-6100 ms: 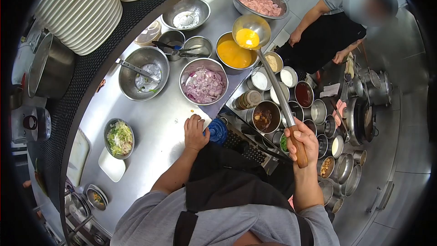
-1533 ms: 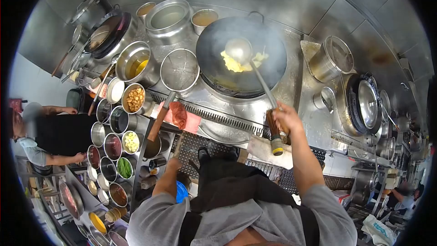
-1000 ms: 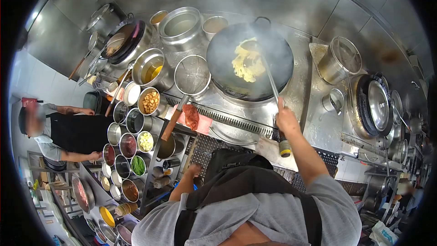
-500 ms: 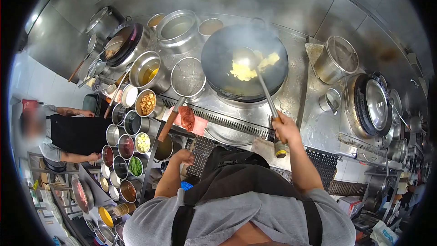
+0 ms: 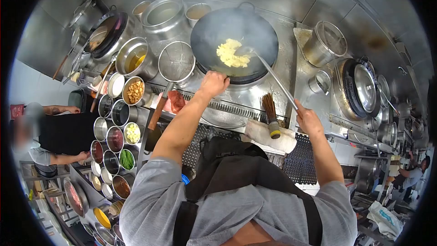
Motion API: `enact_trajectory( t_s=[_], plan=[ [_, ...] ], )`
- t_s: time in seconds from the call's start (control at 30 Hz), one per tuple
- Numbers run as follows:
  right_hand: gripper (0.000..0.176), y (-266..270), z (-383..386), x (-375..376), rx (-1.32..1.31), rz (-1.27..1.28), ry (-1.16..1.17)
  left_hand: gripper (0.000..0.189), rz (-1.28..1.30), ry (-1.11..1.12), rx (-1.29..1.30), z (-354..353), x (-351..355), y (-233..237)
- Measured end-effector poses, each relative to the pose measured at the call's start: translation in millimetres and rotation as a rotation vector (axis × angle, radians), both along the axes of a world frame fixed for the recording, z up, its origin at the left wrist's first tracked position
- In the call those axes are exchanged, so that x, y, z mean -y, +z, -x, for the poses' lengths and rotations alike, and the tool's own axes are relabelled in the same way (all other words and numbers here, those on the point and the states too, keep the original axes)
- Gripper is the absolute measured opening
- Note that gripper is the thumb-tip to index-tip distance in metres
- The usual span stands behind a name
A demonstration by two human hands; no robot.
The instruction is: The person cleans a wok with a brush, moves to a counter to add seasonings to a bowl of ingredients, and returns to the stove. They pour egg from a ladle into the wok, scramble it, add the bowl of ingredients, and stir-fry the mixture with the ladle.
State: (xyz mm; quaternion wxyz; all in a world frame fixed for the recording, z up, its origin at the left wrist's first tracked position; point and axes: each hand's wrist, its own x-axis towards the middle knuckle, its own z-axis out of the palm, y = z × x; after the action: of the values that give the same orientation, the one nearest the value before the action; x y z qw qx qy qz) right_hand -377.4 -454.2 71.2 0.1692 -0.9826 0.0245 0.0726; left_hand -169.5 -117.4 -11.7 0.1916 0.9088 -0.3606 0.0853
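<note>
My right hand (image 5: pixel 310 119) is closed round the long handle of a wok ladle (image 5: pixel 277 78), whose bowl rests beside the food in the wok. My left hand (image 5: pixel 215 84) is closed at the near edge of the black wok (image 5: pixel 205 48), gripping it there; the exact spot it holds is hidden under the fingers. Pale yellow scrambled egg (image 5: pixel 231 53) lies in a clump in the middle of the wok, under steam. A wire strainer (image 5: pixel 176 62) with a wooden handle sits left of the wok.
A bamboo brush (image 5: pixel 270 114) and a folded cloth (image 5: pixel 287 140) lie along the stove's front. Raw red meat (image 5: pixel 176 101) is left of my forearm. Several ingredient tins, including diced food (image 5: pixel 135 92), stand at left. A co-worker (image 5: pixel 68 130) stands beyond them.
My left hand has risen from beside my body to the wok's near edge. The ladle has moved right of the egg, which is now gathered together. The brush is uncovered by my right hand.
</note>
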Motion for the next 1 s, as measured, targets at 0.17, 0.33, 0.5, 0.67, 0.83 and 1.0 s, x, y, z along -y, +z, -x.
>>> enact_trajectory(
  t_s=[0.17, 0.33, 0.5, 0.67, 0.83, 1.0],
  plan=[
    [0.055, 93, 45, -2, -0.025, 0.159, 0.152, 0.026, 0.37, 0.015, 0.131, 68, 1, 69],
    [0.053, 73, 4, -16, -0.022, 0.007, 0.164, 0.028, 0.347, 0.103, 0.058, 77, 8, 61],
    [0.054, 8, -48, -48, 0.067, 0.21, 0.081, 0.03, 0.275, 0.103, 0.043, 69, 7, 1],
    [0.051, 52, 5, -39, 0.164, 0.073, 0.052, 0.031, 0.298, 0.11, -0.043, 148, -25, 13],
    [0.05, 65, 16, -12, 0.077, 0.059, 0.127, 0.034, 0.254, 0.138, 0.012, 70, 19, 60],
    [0.048, 14, -25, -28, 0.049, 0.256, 0.097, 0.033, 0.233, 0.16, 0.08, 41, 29, 1]
  ],
)
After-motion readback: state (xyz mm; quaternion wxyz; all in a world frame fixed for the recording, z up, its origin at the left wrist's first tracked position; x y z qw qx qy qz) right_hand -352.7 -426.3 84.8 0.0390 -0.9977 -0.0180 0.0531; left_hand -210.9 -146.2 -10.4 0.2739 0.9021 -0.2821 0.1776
